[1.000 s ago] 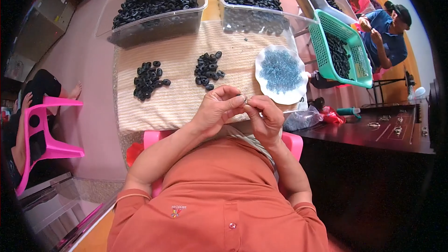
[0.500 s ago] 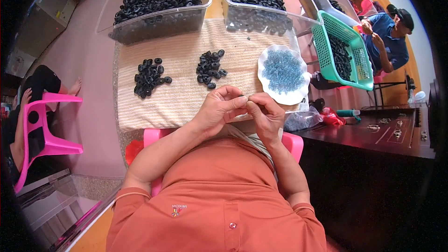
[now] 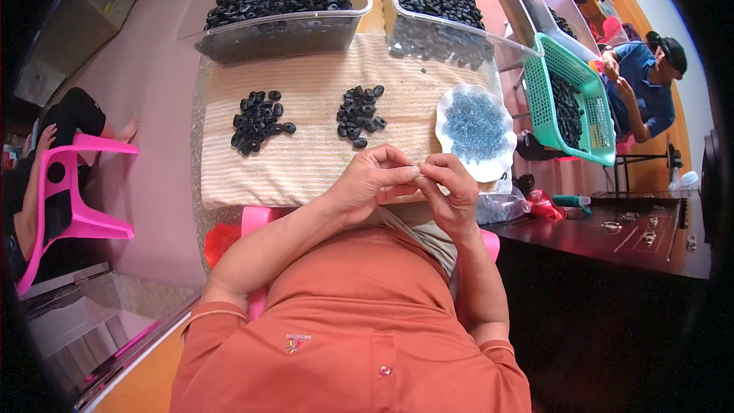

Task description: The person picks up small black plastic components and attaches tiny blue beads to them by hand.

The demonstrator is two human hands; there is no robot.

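Observation:
My left hand (image 3: 375, 180) and my right hand (image 3: 453, 191) meet above the front edge of the cloth-covered table. Thumb and fingers of each are pinched together, tip to tip; whatever small thing they hold is hidden. Just beyond my left hand lies a small pile of black plastic pieces (image 3: 358, 115), some ring-like. A second pile of such pieces (image 3: 256, 124) sits farther left. Nearest my right hand stands a white scalloped plate (image 3: 493, 171), holding many tiny clear-blue pieces (image 3: 474, 126).
Two clear bins (image 3: 283, 34) (image 3: 440, 38) full of black pieces stand at the table's far side. A green basket (image 3: 544, 99) holds more, at the right. Beyond it sits a person in blue (image 3: 646, 95). A pink chair (image 3: 73, 199) with another seated person is at the left.
The whole view has shifted slightly, moving the table rightward in the picture. A dark bit between my fingertips no longer shows. My hands remain pinched together.

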